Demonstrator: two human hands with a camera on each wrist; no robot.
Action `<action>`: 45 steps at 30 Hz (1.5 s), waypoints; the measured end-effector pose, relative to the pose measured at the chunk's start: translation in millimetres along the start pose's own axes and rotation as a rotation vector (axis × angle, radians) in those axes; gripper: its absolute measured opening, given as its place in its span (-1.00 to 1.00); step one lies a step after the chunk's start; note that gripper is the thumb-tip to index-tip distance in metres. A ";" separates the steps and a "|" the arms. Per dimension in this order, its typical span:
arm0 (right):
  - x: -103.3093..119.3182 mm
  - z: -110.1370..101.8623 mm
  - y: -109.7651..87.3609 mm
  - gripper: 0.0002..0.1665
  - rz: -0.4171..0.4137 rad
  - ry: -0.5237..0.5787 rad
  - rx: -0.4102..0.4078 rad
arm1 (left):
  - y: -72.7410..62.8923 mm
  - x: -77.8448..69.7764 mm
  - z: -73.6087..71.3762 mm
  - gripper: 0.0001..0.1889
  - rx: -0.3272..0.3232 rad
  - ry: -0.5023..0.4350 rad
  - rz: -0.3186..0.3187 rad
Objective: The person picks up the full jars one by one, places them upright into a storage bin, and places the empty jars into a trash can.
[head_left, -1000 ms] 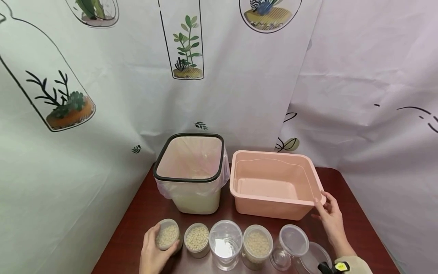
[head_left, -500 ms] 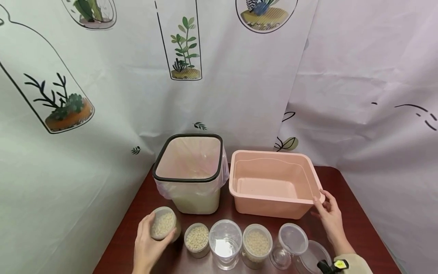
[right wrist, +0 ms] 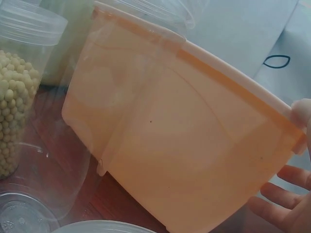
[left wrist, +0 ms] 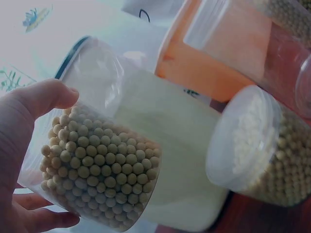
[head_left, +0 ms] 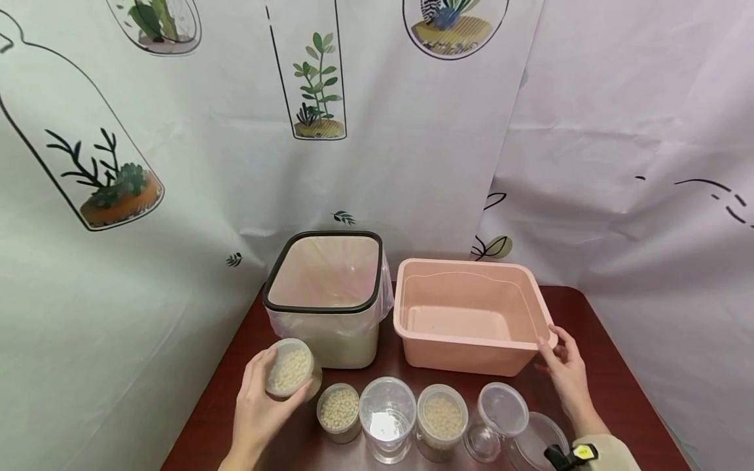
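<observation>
In the head view, a clear plastic jar (head_left: 290,369) partly filled with pale round beans is gripped by my left hand (head_left: 256,409) and tilted above the table. The left wrist view shows the thumb and fingers round the sides of this jar (left wrist: 99,167). My right hand (head_left: 568,379) holds the front right corner of a pink plastic basin (head_left: 462,356), thumb at the rim and fingers along the outer side. From the right wrist, the basin's wall (right wrist: 160,126) fills the view beside the fingers (right wrist: 279,194).
A bag-lined trash bin (head_left: 341,343) stands left of the basin. Along the front are a bean jar (head_left: 340,409), a clear container (head_left: 387,405), another bean jar (head_left: 442,418), a clear jar (head_left: 503,409) and a round clear piece (head_left: 538,438). A patterned cloth (head_left: 389,176) hangs behind.
My left hand has lifted the bean jar from the row's left end and brought it toward the trash bin, tilting it. The right hand stays at the basin's corner.
</observation>
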State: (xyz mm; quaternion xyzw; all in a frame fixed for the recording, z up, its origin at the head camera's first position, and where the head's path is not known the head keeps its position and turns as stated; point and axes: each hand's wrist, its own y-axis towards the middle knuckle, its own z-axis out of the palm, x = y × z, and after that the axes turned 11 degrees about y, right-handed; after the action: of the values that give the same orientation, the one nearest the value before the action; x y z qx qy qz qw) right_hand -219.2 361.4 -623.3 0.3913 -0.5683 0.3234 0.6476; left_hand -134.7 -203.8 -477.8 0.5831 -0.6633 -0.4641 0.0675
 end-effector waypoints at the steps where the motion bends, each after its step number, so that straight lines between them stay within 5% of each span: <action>1: -2.5 -0.6 1.2 -0.34 -0.001 -0.004 0.000 | 1.8 -2.8 -0.6 -0.11 0.008 -0.004 0.008; 22: -11.4 -2.0 5.4 -0.33 -0.027 -0.068 0.002 | 26.3 -53.9 14.8 -0.16 0.000 -0.142 0.264; 45: -16.4 -3.3 9.1 -0.33 -0.013 0.025 0.003 | 49.4 -96.5 41.8 -0.16 0.112 -0.206 0.373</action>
State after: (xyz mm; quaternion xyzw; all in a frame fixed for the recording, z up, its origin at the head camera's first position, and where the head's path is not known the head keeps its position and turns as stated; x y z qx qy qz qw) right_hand -227.9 369.1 -638.4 0.3917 -0.5570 0.3249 0.6563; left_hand -166.2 -106.1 -423.3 0.4026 -0.7878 -0.4633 0.0515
